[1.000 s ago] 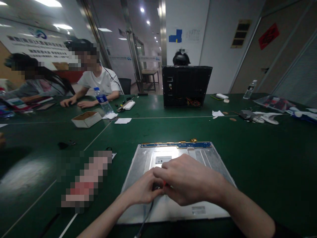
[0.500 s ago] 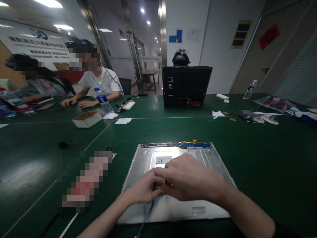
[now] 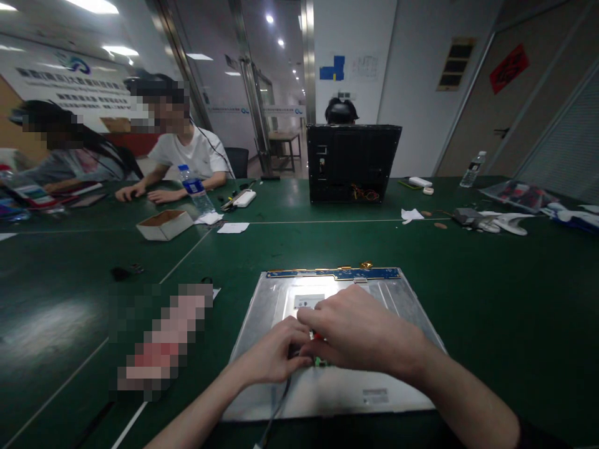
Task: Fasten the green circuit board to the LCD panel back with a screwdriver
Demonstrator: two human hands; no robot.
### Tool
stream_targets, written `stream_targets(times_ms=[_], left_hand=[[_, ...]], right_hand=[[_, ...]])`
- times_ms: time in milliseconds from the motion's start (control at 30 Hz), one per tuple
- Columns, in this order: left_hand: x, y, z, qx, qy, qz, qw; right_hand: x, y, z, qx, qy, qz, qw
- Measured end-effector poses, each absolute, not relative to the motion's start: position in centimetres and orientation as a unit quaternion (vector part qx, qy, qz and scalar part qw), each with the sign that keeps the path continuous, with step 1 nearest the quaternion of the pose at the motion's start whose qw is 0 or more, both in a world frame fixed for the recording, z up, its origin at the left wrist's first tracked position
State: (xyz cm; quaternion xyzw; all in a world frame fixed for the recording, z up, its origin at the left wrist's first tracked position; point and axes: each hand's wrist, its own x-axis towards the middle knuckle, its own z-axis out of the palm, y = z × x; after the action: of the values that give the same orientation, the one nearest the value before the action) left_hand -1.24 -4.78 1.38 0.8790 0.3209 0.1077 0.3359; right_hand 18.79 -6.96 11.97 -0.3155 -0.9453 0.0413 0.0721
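Note:
A flat silver panel point(image 3: 402, 312) lies on the green table, with a blue circuit strip point(image 3: 374, 273) along its far edge. Over the panel's middle, my left hand point(image 3: 274, 352) has its fingers closed at a dark cable point(image 3: 279, 405) that runs down past the near edge. My right hand point(image 3: 360, 330) is close beside it, fingers bent together around something small and red, mostly hidden. A bit of green board point(image 3: 321, 362) shows beneath the right hand.
A black open-backed box point(image 3: 353, 162) stands beyond the panel. An open carton point(image 3: 165, 226) and a bottle point(image 3: 194, 190) are at left, near two seated people. A pixelated item point(image 3: 163, 340) lies left of the panel.
My right hand has shifted slightly to the right, away from the left fingertips. The green board piece and more of the red thing now show between the hands.

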Motion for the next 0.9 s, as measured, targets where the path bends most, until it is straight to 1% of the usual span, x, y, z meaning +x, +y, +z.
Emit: stream_targets(times_ms=[133,333,567,733,900], left_hand=[[-1.2,-4.8,1.7,0.88,0.315,0.12,0.334],[-1.2,-4.8,1.5,0.874,0.326,0.134,0.333],[-1.0,-4.9,1.8,0.881,0.323,0.124,0.323],[-1.0,-4.8,1.8,0.881,0.314,0.132,0.329],[-1.2,-4.9,1.6,0.882,0.313,0.129,0.327]], right_hand=[[18.9,-7.0,12.0,-0.31,-0.948,0.033,0.072],[19.0,-7.1,12.6,-0.269,-0.957,0.077,0.076],[18.8,-6.9,11.7,-0.326,-0.941,0.038,0.081],[18.8,-6.9,11.4,-0.321,-0.943,0.029,0.082],[18.9,-7.0,12.0,-0.306,-0.947,0.054,0.08]])
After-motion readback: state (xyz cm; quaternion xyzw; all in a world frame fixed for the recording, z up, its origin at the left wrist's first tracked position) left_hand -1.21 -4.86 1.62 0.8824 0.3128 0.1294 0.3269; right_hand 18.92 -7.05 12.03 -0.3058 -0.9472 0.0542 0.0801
